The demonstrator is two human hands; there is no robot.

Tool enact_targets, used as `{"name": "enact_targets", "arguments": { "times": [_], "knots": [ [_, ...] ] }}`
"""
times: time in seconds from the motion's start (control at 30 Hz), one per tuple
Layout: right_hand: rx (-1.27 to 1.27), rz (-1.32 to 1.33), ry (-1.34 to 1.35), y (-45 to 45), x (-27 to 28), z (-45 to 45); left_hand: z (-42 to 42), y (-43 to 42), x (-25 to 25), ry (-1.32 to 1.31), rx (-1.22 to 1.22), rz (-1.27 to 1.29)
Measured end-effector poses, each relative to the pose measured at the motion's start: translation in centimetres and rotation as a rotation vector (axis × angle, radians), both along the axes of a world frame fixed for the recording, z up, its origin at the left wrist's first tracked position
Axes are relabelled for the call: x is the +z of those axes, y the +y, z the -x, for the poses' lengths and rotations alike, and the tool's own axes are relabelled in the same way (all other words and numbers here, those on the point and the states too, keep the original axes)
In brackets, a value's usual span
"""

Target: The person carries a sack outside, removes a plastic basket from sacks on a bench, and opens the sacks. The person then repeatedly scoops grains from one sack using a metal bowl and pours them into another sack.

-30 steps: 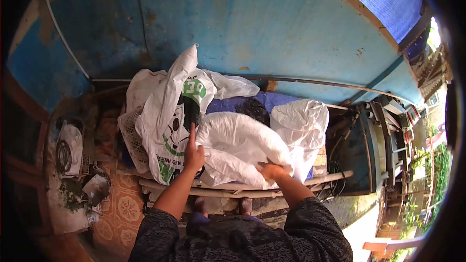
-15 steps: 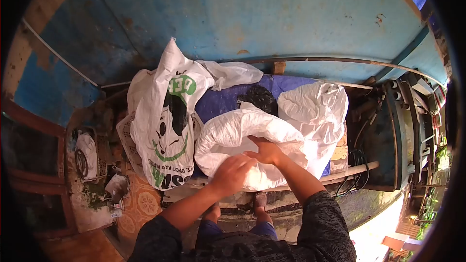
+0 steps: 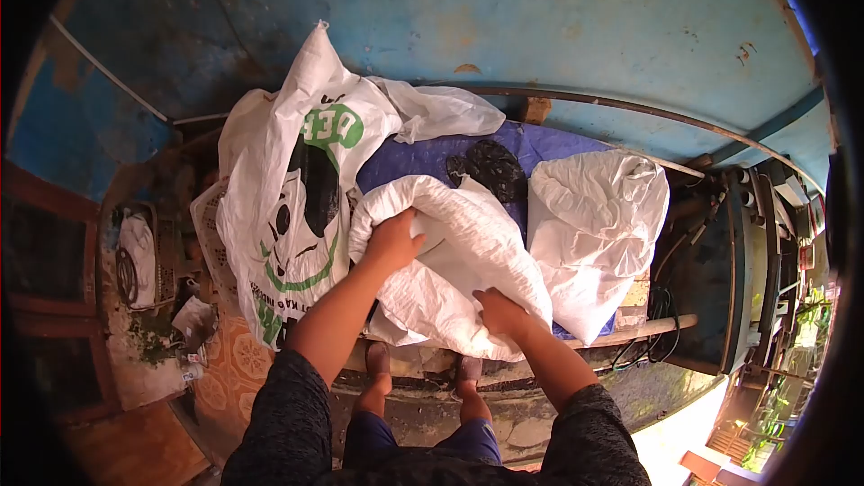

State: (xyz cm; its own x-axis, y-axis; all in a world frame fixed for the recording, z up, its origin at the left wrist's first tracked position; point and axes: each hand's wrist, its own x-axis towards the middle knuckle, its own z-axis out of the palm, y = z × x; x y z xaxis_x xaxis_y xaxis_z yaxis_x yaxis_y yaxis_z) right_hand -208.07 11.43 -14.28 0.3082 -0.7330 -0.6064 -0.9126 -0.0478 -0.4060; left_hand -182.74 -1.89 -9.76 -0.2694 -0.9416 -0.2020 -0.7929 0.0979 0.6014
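A white woven sack (image 3: 459,225) with a thick rolled rim lies with its mouth facing up in front of me. My left hand (image 3: 394,241) is closed on the sack's left rim, thumb on the inner side. On the lower right rim, my right hand (image 3: 504,313) grips the fabric, with fingertips inside the mouth. To the left stands a large white sack (image 3: 306,207) with green and black print. Another white sack (image 3: 596,225) stands to the right, its top crumpled. A black plastic bag (image 3: 495,169) lies behind the rolled sack.
A blue tarp (image 3: 423,162) covers the bench, which has a bamboo pole (image 3: 666,324) along its front edge. A plastic crate (image 3: 209,234) is behind the printed sack. Black cables (image 3: 661,328) hang at the right. A blue wall (image 3: 540,27) rises behind.
My hands have moved apart, from close together over the sack's mouth to its left and lower right rim. The camera view has shifted, and the sack's opening has changed shape.
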Motion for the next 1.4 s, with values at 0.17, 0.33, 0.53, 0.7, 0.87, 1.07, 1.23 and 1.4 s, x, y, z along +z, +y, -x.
{"name": "enact_targets", "arguments": {
  "times": [0.17,0.33,0.53,0.7,0.87,1.07,1.23,1.4],
  "knots": [
    [-0.046,0.12,-0.394,-5.9,7.8,-2.6,1.4,6.3,4.6,-0.18,-0.31,0.214],
    [-0.228,0.23,-0.389,-15.5,4.5,-1.7,-2.3,6.1,-2.9,-0.287,-0.25,-0.028],
    [-0.207,0.3,-0.181,-17.1,3.4,-4.0,-1.3,5.2,-1.0,-0.383,-0.439,0.316],
    [-0.011,0.62,-0.152,-10.1,12.1,-4.9,-1.3,6.6,2.6,-0.198,-0.386,0.513],
    [-0.115,0.911,0.066,-12.1,7.6,-1.9,-2.5,4.6,0.4,-0.295,-0.266,0.447],
    [-0.092,0.653,0.131,-14.2,0.8,-0.5,-1.1,2.6,-4.6,-0.357,-0.208,0.158],
    [-0.334,0.97,-0.248,-11.3,7.1,1.1,-0.4,4.6,-1.6,-0.148,-0.23,0.199],
    [-0.516,0.957,0.317,-8.7,7.6,10.1,-0.2,9.5,1.5,0.089,-0.277,0.1]
  ]
}}
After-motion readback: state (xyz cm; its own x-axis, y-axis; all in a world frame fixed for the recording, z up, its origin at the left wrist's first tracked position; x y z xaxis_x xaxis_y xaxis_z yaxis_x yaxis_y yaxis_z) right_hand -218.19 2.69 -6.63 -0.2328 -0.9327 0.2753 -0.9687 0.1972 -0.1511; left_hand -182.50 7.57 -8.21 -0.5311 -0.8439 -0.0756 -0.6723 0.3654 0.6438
